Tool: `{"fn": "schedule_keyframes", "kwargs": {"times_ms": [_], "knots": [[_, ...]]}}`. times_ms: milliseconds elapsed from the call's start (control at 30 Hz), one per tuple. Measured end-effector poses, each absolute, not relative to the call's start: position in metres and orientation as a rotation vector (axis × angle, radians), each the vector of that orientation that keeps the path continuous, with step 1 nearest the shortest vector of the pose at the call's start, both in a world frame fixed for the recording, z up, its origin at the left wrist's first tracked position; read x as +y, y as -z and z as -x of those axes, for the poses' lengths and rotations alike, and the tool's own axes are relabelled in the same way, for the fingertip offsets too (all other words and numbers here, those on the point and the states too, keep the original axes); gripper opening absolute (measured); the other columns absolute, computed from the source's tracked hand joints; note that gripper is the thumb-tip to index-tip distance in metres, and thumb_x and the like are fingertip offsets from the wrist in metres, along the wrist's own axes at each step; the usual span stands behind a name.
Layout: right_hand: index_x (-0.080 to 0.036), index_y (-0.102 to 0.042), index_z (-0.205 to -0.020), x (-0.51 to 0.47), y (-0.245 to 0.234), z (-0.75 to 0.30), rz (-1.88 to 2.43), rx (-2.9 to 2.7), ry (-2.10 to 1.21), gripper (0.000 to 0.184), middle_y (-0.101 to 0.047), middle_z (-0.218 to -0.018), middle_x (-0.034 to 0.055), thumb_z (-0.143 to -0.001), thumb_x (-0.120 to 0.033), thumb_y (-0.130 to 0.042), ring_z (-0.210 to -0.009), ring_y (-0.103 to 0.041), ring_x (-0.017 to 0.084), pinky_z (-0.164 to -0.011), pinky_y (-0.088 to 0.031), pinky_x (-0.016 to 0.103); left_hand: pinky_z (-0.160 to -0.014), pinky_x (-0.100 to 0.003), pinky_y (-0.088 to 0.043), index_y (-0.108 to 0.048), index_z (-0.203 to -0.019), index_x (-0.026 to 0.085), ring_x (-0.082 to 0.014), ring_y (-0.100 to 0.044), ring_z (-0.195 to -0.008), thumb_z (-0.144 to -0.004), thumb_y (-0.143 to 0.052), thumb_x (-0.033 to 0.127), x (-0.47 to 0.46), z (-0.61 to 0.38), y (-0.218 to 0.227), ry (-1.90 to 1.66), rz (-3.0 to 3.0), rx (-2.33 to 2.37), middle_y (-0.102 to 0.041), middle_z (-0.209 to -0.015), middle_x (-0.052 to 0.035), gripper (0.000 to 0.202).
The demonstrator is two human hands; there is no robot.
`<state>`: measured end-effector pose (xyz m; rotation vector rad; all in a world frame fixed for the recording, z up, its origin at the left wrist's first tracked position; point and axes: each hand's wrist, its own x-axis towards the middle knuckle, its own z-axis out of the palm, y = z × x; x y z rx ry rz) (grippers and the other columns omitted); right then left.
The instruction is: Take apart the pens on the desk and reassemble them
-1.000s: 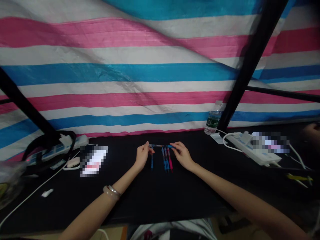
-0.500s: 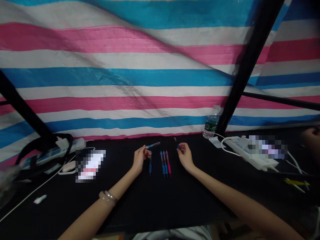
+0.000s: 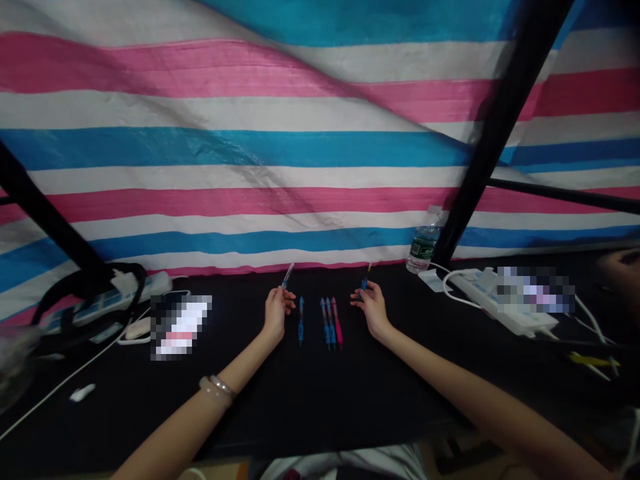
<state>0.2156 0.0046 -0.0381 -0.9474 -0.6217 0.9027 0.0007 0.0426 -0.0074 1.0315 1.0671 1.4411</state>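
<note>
My left hand (image 3: 275, 313) is closed on a clear pen barrel (image 3: 288, 275) that points up and away from me. In my right hand (image 3: 374, 309), the fingers pinch the blue grip section of a pen (image 3: 364, 285), with a thin tip sticking up from it. Between the hands, on the black tabletop, lies a single blue pen (image 3: 301, 323) just right of my left hand. Farther right, two blue pens (image 3: 326, 327) and a pink pen (image 3: 337, 325) rest side by side, their tips toward the back.
A water bottle (image 3: 423, 243) stands at the back by a black post (image 3: 493, 133). Power strips (image 3: 505, 310) and cables lie right and left. A blurred lit screen (image 3: 183, 327) is at left, near a small white object (image 3: 83, 393). Another person's hand (image 3: 623, 268) shows far right.
My left hand has turned the clear barrel from nearly level to upright-slanted, moving slightly left. My right hand has shifted a little right, and its pen part now points up and rightward.
</note>
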Motion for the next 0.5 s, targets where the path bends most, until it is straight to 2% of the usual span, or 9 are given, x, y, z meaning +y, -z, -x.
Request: {"fn": "schedule_keyframes", "kwargs": {"times_ms": [300,500], "knots": [[-0.021,-0.044,-0.091,0.0026,0.0380,-0.2166,0.975,-0.655,-0.894,0.031,-0.055,-0.073,-0.0019,-0.064,-0.024,-0.059,-0.064,-0.060,0.014,-0.051,-0.049,0.025,-0.037,-0.016,-0.027,-0.047,-0.074,0.016,-0.0060,-0.048,-0.042,-0.068,-0.058,0.045,0.0415,-0.0013,0.0085,-1.412,-1.065,1.074,-0.056,-0.062,0.0015,0.032],[-0.021,-0.046,-0.091,0.0051,0.0404,-0.2171,1.021,-0.699,-0.859,0.030,-0.054,-0.074,-0.0011,-0.063,-0.024,-0.057,-0.065,-0.059,0.014,-0.050,-0.048,0.025,-0.038,-0.016,-0.028,-0.055,-0.073,0.013,-0.0060,-0.049,-0.045,-0.067,-0.060,0.045,0.0375,-0.0026,0.0037,-1.347,-1.136,1.065,-0.058,-0.063,-0.0012,0.032]]}}
